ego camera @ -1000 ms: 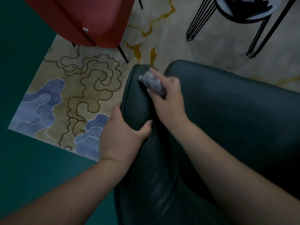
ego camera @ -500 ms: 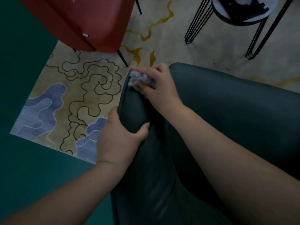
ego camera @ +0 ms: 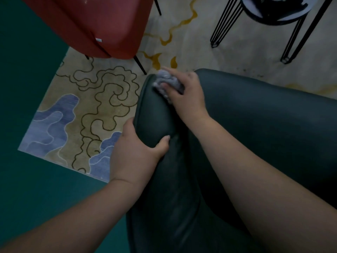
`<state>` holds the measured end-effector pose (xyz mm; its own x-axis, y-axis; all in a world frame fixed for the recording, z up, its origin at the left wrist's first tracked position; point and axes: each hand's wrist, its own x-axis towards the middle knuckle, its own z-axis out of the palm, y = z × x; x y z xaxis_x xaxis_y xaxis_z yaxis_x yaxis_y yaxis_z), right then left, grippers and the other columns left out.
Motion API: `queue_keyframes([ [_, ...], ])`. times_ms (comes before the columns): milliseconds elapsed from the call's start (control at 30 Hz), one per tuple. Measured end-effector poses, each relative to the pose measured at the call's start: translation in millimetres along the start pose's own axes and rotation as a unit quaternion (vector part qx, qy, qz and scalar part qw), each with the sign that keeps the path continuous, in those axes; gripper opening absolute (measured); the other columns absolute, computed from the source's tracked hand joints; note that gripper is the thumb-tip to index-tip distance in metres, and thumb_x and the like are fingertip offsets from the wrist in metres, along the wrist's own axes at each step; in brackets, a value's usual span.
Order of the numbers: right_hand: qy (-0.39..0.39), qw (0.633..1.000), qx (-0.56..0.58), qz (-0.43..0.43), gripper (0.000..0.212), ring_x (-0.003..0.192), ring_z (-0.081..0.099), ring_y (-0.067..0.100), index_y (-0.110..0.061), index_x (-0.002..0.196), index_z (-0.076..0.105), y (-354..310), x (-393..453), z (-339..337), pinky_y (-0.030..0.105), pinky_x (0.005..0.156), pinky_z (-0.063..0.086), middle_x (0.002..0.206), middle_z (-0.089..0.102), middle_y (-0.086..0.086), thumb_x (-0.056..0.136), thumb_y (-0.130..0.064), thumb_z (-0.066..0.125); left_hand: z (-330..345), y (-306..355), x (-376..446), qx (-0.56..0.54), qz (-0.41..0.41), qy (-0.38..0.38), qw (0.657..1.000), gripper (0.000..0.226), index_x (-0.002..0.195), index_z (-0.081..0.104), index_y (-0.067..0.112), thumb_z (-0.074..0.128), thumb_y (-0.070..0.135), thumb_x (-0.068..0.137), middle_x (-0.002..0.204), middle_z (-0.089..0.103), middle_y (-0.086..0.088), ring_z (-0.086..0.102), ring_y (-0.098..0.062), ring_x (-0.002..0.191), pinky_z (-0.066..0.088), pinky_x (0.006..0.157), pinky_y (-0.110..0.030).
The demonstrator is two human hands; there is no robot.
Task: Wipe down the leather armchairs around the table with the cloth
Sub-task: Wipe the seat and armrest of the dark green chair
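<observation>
Right hand (ego camera: 184, 94) clutches the crumpled grey cloth (ego camera: 166, 83), pressing it on the far tip of the dark green armchair (ego camera: 255, 125) arm, which runs lengthwise away from the person. Since half a second ago the cloth has slid slightly right. Left hand (ego camera: 135, 152) grips the smooth, glossy arm nearer in, thumb over the top. Beyond the hands sit a red chair (ego camera: 102, 24) and a patterned rug (ego camera: 82, 106).
</observation>
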<state>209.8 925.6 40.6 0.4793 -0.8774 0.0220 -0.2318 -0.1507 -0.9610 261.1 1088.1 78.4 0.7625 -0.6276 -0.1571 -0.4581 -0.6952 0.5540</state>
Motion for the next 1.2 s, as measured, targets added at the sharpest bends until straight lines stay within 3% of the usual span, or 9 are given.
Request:
queue_keyframes([
  [100, 0.045, 0.994, 0.037, 0.088, 0.033, 0.098, 0.057, 0.0, -0.022, 0.123, 0.063, 25, -15, -10, 0.008, 0.089, 0.042, 0.113, 0.059, 0.006, 0.09, -0.019, 0.061, 1, -2, 0, -0.006, 0.003, -0.007, 1.0, 0.068, 0.117, 0.044, 0.035, 0.068, 0.065, 0.061, 0.081, 0.043, 0.031, 0.045, -0.001, 0.076, 0.032, 0.059, -0.01],
  [267, 0.033, 0.981, 0.031, 0.19, 0.024, 0.101, 0.059, 0.011, -0.028, 0.117, 0.06, 46, -59, -19, 0.022, 0.088, 0.046, 0.116, 0.059, 0.006, 0.093, -0.025, 0.055, 0, 0, -1, -0.003, 0.003, -0.011, 1.0, 0.072, 0.12, 0.044, 0.034, 0.067, 0.067, 0.061, 0.092, 0.049, 0.023, 0.049, -0.006, 0.082, 0.037, 0.062, -0.021],
  [367, 0.013, 0.987, 0.037, 0.158, 0.016, 0.095, 0.059, 0.01, -0.035, 0.106, 0.061, 29, -41, -27, 0.018, 0.08, 0.048, 0.113, 0.058, 0.006, 0.092, -0.03, 0.056, 0, -1, 0, -0.001, 0.003, -0.007, 1.0, 0.07, 0.118, 0.044, 0.032, 0.067, 0.066, 0.061, 0.083, 0.047, 0.026, 0.048, -0.003, 0.075, 0.033, 0.057, -0.014],
  [433, 0.001, 0.995, 0.038, 0.089, 0.017, 0.092, 0.054, 0.001, -0.041, 0.104, 0.06, 6, -34, -19, 0.003, 0.075, 0.042, 0.109, 0.051, -0.001, 0.088, -0.034, 0.059, 2, -1, 0, 0.001, 0.002, 0.0, 1.0, 0.067, 0.114, 0.045, 0.031, 0.067, 0.065, 0.061, 0.076, 0.043, 0.029, 0.045, 0.007, 0.065, 0.029, 0.056, -0.008],
  [500, -0.004, 0.998, 0.031, 0.045, 0.027, 0.095, 0.05, -0.003, -0.037, 0.111, 0.06, -2, -44, -8, -0.004, 0.081, 0.034, 0.109, 0.044, -0.002, 0.085, -0.031, 0.065, 3, -1, 1, 0.002, 0.001, 0.007, 1.0, 0.067, 0.114, 0.046, 0.031, 0.067, 0.065, 0.06, 0.075, 0.041, 0.031, 0.04, 0.013, 0.063, 0.027, 0.055, -0.006],
  [700, 0.049, 0.984, 0.047, 0.165, 0.02, 0.086, 0.048, -0.02, -0.03, 0.109, 0.057, 25, -109, -16, -0.007, 0.07, 0.032, 0.112, 0.049, 0.005, 0.09, -0.022, 0.06, 2, 0, 0, 0.006, 0.01, 0.002, 1.0, 0.076, 0.124, 0.046, 0.028, 0.066, 0.066, 0.061, 0.096, 0.049, 0.022, 0.047, -0.004, 0.085, 0.036, 0.066, -0.021],
  [833, 0.003, 0.973, 0.006, 0.232, 0.008, 0.084, 0.055, 0.0, -0.033, 0.094, 0.054, 33, -134, -30, 0.004, 0.062, 0.037, 0.11, 0.057, 0.011, 0.09, -0.028, 0.059, 0, 2, -1, 0.003, 0.006, -0.001, 1.0, 0.077, 0.125, 0.046, 0.027, 0.067, 0.065, 0.062, 0.1, 0.05, 0.017, 0.047, -0.007, 0.088, 0.038, 0.072, -0.025],
  [1000, 0.015, 0.981, 0.029, 0.194, 0.011, 0.085, 0.056, 0.007, -0.033, 0.099, 0.055, 5, -80, -31, 0.008, 0.06, 0.041, 0.109, 0.051, 0.005, 0.09, -0.039, 0.056, -1, 4, -2, 0.023, -0.004, 0.007, 1.0, 0.073, 0.122, 0.047, 0.025, 0.067, 0.064, 0.064, 0.098, 0.053, 0.014, 0.048, -0.009, 0.083, 0.03, 0.053, -0.02],
  [1200, 0.025, 0.983, 0.008, 0.182, 0.011, 0.076, 0.047, -0.004, -0.03, 0.099, 0.052, 6, -127, -19, -0.004, 0.059, 0.034, 0.101, 0.044, 0.002, 0.091, -0.029, 0.059, 1, 2, -2, 0.028, 0.007, 0.008, 1.0, 0.071, 0.121, 0.047, 0.015, 0.067, 0.06, 0.07, 0.112, 0.062, -0.005, 0.058, -0.024, 0.1, 0.034, 0.069, -0.026],
])
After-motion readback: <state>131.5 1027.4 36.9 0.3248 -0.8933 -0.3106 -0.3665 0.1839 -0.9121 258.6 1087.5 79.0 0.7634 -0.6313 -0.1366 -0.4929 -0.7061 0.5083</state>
